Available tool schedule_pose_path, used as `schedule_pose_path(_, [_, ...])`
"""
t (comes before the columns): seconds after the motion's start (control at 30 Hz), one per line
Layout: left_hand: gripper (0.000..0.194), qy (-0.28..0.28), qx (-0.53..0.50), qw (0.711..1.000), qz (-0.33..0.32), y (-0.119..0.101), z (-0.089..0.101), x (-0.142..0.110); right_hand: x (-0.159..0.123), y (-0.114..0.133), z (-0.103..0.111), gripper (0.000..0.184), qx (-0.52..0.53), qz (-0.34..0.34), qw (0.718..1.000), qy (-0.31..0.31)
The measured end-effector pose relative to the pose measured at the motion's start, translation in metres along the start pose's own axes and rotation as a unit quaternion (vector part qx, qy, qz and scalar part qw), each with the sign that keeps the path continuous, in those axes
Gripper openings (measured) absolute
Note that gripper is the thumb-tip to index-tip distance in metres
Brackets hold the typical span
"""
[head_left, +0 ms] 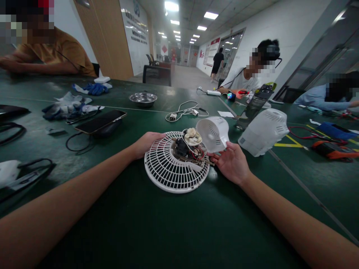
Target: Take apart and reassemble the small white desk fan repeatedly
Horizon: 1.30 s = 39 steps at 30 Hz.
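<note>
A round white fan grille (165, 175) lies on the green table in front of me. In its middle sits an exposed fan motor (182, 147) with red and black wires and a cream plastic part (193, 137) on top. My left hand (148, 144) grips the grille's far left rim, its fingertips partly hidden. At the right, my right hand (232, 162) pinches a white plastic motor cover (214, 134) by its lower right edge, thumb on the outside. The cover is tilted beside the motor, with its hollow side partly showing.
A white plastic housing (265, 130) and a dark water bottle (255, 106) stand at the right. Beyond the grille lie a coiled white cable (182, 112) and a steel bowl (143, 99). A phone (101, 121) and gloves (67, 106) are at left, a multimeter (333, 149) far right. Other people sit around the table.
</note>
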State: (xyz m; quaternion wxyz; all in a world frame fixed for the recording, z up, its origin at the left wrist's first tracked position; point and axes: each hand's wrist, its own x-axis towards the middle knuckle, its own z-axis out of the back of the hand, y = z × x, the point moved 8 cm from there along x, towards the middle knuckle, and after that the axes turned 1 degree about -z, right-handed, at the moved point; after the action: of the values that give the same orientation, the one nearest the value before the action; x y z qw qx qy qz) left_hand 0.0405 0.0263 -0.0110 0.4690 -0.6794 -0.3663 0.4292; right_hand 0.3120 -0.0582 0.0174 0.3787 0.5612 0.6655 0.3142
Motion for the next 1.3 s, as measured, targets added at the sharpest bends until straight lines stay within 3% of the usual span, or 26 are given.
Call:
schedule_pose_path(0.47, [0.015, 0.01, -0.001, 1.0, 0.008, 0.002, 0.001, 0.001, -0.007, 0.007, -0.008, 0.021, 0.004, 0.041, 0.999, -0.005])
schedule_pose_path(0.97, [0.019, -0.024, 0.027, 0.999, 0.011, -0.003, -0.001, -0.004, -0.009, 0.01, -0.014, 0.031, -0.033, 0.071, 0.997, 0.014])
schedule_pose_path(1.3, [0.018, -0.002, 0.011, 1.0, 0.007, -0.001, 0.0, -0.001, -0.014, 0.011, -0.019, 0.035, -0.044, 0.077, 0.996, 0.016])
